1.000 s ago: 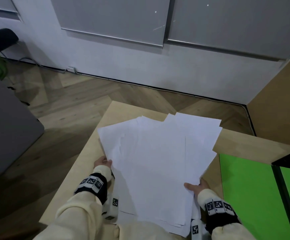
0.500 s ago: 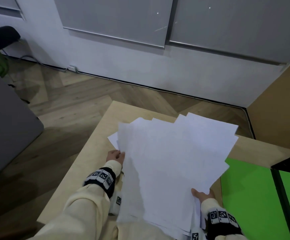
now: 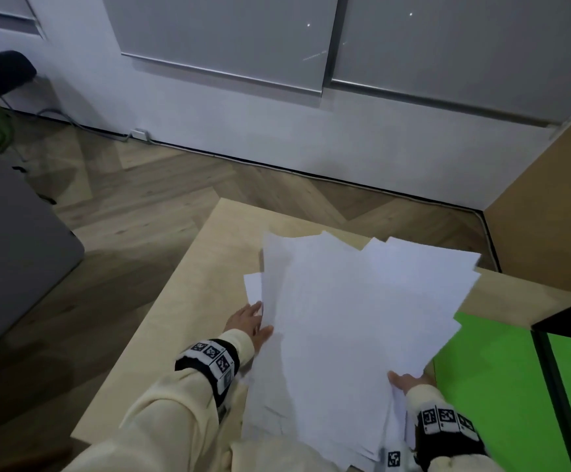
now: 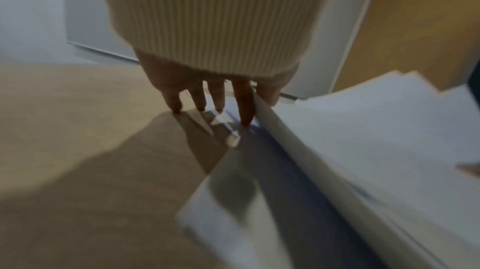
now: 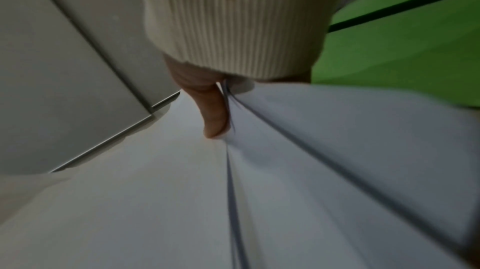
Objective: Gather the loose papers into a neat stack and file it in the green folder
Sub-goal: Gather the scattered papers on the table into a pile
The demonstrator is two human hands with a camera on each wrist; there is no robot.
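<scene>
A fanned stack of white papers (image 3: 345,335) is lifted at an angle over the pale wooden table (image 3: 192,301). My left hand (image 3: 250,321) has straight fingers against the stack's left edge; in the left wrist view its fingertips (image 4: 244,117) touch the table and a bottom sheet (image 4: 233,222) beside the papers (image 4: 376,140). My right hand (image 3: 408,381) pinches the stack's near right corner, thumb (image 5: 214,117) on top of the papers (image 5: 311,170) and the other fingers hidden beneath. The green folder (image 3: 502,386) lies open flat just to the right, also showing as the folder (image 5: 402,47).
A black object (image 3: 563,321) sits at the folder's far edge. The table's left edge and far corner drop to wooden floor (image 3: 141,216). Dark grey furniture (image 3: 11,250) stands at left, and a wooden panel (image 3: 549,216) at right.
The stack has swung to the right, toward the green folder, its far corners turning clockwise. My left hand followed its left edge inward, and my right hand moved nearer and rightward.
</scene>
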